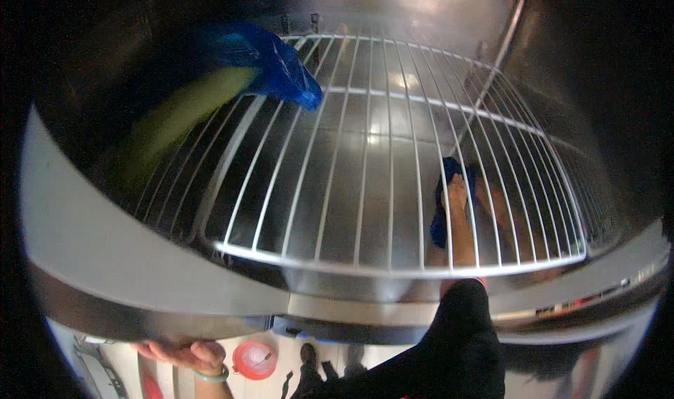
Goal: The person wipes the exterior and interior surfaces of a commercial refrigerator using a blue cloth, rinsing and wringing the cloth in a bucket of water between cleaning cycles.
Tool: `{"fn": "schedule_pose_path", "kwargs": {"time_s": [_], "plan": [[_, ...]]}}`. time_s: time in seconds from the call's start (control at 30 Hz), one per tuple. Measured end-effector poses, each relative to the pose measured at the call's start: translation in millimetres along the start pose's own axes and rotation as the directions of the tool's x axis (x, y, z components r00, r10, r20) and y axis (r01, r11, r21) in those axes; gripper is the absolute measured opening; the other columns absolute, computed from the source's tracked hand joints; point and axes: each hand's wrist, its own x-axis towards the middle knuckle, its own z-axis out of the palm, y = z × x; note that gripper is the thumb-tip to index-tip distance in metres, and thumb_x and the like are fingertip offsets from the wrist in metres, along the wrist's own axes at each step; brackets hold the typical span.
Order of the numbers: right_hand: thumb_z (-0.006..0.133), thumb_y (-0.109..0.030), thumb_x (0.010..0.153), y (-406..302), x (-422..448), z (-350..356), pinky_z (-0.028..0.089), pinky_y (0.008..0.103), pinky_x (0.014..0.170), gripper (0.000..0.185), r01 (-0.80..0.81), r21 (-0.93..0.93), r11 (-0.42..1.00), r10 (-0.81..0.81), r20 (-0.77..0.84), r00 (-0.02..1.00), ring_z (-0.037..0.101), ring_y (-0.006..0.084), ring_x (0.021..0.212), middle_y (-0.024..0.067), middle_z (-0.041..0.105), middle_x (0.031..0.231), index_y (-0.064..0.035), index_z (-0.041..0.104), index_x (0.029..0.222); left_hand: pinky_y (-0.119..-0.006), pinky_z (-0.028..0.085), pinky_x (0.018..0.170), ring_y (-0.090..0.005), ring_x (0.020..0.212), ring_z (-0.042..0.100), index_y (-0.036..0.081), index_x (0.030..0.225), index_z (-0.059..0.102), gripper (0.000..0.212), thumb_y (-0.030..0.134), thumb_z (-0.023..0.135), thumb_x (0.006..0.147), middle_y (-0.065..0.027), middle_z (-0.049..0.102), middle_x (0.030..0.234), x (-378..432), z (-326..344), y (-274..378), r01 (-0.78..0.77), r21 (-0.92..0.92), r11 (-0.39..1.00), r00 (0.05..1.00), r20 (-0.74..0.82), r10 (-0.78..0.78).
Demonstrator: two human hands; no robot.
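Observation:
Beneath the white wire shelf, my right hand presses a dark blue cloth on the steel floor of a cabinet. The shelf's wires cross in front of that hand, and a black sleeve covers the arm outside. My left hand, with a pale green bangle at the wrist, touches the outside of the cabinet's front edge. Some of its fingers are hidden, so its grip is unclear. On the shelf's left side lies crumpled blue plastic beside a long, blurred pale yellow-green object.
Steel walls enclose the shelf, and a thin pipe or seam runs up the right wall. The cabinet's pale front rim curves across below. A red basin holding a thin-handled tool stands on the floor near dark shoes.

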Motion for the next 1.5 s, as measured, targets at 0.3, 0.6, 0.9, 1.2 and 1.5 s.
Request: {"fn": "schedule_pose_path", "kwargs": {"time_s": [0.3, 0.6, 0.9, 1.2, 1.5], "plan": [[0.047, -0.014, 0.09, -276.0, 1.2, 46.4, 0.044, 0.0443, 0.095, 0.029, 0.491, 0.192, 0.85, -0.51, 0.066, 0.858, 0.055, 0.0314, 0.113, 0.0225, 0.057, 0.118, 0.0033, 0.058, 0.11, -0.05, 0.019, 0.111, -0.0382, 0.132, 0.026, 0.001, 0.14, 0.027, 0.059, 0.029, 0.044, 0.091, -0.023, 0.024, 0.141, 17.4, 21.7, 7.9, -0.1, -0.013, 0.995, 0.967, -0.235, 0.095], [0.042, -0.016, 0.094, -330.2, -215.9, -100.4, 0.042, 0.0414, 0.1, 0.032, 0.547, 0.836, 0.036, -0.999, 0.008, 0.054, 0.052, 0.0321, 0.119, 0.0178, 0.056, 0.125, 0.0015, 0.058, 0.116, -0.054, 0.015, 0.113, -0.0406, 0.142, 0.011, 0.002, 0.147, 0.019, 0.058, 0.029, 0.034, 0.098, -0.0244, 0.005, 0.154, 6.3, -0.5, -1.8, -0.049, 0.098, 0.994, 0.998, -0.023, 0.052], [0.053, -0.001, 0.081, -39.3, -200.1, -187.0, 0.037, 0.0438, 0.104, 0.04, 0.499, 0.443, 0.745, -0.631, 0.223, 0.743, 0.048, 0.0352, 0.121, 0.0182, 0.052, 0.13, -0.0004, 0.056, 0.121, -0.053, 0.02, 0.112, -0.0436, 0.139, 0.019, 0.002, 0.144, 0.026, 0.057, 0.036, 0.035, 0.1, -0.0266, 0.016, 0.151, -1.5, 0.1, -8.1, -0.078, -0.116, 0.99, 0.997, -0.021, 0.076], [0.058, -0.003, 0.075, -160.5, -255.7, -154.1, 0.044, 0.0419, 0.089, 0.029, 0.395, 0.44, 0.806, -0.483, 0.106, 0.869, 0.056, 0.0332, 0.104, 0.0143, 0.06, 0.11, -0.0053, 0.064, 0.104, -0.056, 0.015, 0.112, -0.0456, 0.139, 0.018, -0.001, 0.142, 0.027, 0.06, 0.031, 0.048, 0.096, -0.0273, 0.018, 0.15, 13.0, -4.5, -18.3, -0.211, -0.128, 0.969, 0.977, -0.011, 0.212], [0.056, 0.004, 0.083, -213.5, -332.8, -283.7, 0.047, 0.0321, 0.086, 0.02, -0.079, 0.786, 0.613, -0.43, 0.415, 0.802, 0.061, 0.0257, 0.096, 0.0127, 0.065, 0.096, -0.0055, 0.066, 0.098, -0.059, 0.01, 0.112, -0.0468, 0.139, 0.016, -0.003, 0.141, 0.027, 0.058, 0.02, 0.048, 0.093, -0.0272, 0.021, 0.149, 28.3, -22.4, -14.3, -0.286, -0.369, 0.885, 0.948, 0.024, 0.316]]}}
